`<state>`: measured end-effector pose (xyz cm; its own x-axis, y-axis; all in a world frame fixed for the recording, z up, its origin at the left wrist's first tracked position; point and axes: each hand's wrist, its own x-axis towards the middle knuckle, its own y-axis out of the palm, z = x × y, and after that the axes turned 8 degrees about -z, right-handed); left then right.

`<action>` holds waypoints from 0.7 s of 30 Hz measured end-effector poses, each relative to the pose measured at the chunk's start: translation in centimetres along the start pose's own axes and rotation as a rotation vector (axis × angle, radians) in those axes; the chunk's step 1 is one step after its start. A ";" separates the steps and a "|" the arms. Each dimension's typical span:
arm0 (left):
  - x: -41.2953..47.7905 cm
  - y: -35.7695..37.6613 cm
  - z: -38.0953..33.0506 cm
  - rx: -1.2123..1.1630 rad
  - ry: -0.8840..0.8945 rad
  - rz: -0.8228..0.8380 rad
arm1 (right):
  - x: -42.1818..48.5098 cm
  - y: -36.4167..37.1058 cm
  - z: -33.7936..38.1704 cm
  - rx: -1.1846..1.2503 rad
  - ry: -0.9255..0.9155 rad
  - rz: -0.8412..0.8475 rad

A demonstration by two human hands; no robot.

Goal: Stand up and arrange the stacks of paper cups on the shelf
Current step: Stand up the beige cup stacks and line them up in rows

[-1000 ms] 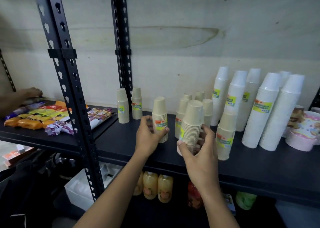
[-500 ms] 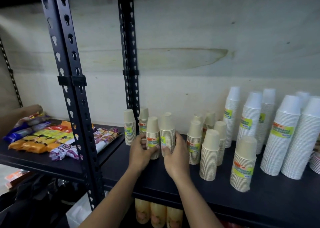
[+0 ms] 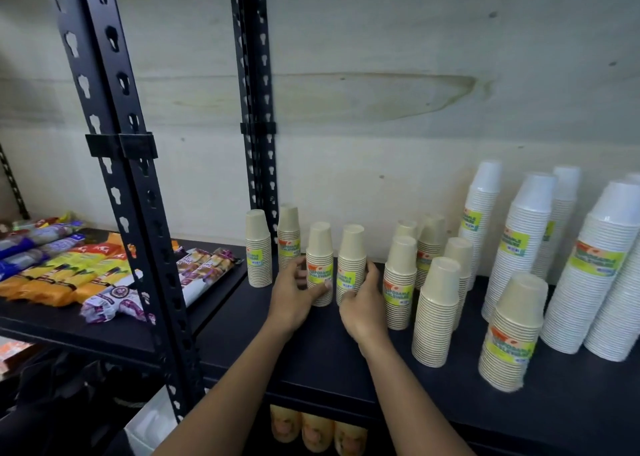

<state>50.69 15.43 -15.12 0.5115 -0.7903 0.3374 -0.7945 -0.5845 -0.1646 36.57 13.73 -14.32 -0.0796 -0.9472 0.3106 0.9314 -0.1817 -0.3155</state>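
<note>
Forearms reach forward together; left grip point(image 3: 292, 298) curls round a cup stack point(image 3: 319, 244), right grip point(image 3: 362, 305) round the neighbouring stack point(image 3: 352, 248).

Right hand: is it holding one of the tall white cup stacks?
No, the right hand grips a short beige cup stack; the white stacks stand apart.

Ten beige cup stacks point(image 3: 435, 312) stand on the shelf point(image 3: 329, 362). Right of them are at least five taller white cup stacks point(image 3: 519, 248), the outermost cut off by the frame edge, so their full number cannot be told. Two hands are in view, the left hand point(image 3: 294, 298) and the right hand point(image 3: 363, 308); three yellowish bottles point(image 3: 317, 435) show below, and the overlapping snack packets point(image 3: 52, 275) cannot be counted.
</note>
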 end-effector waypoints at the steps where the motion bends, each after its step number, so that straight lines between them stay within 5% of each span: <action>1: 0.2 0.2 0.0 -0.004 0.000 0.002 | 0.2 0.2 0.0 0.008 0.003 0.002; 21: 3.7 3.0 1.1 0.093 0.018 0.048 | 3.9 2.6 -0.4 -0.130 0.054 -0.128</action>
<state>50.63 10.54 -15.41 0.4666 -0.8150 0.3435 -0.7840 -0.5610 -0.2659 38.48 9.44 -14.31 -0.2164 -0.9265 0.3079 0.8592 -0.3305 -0.3905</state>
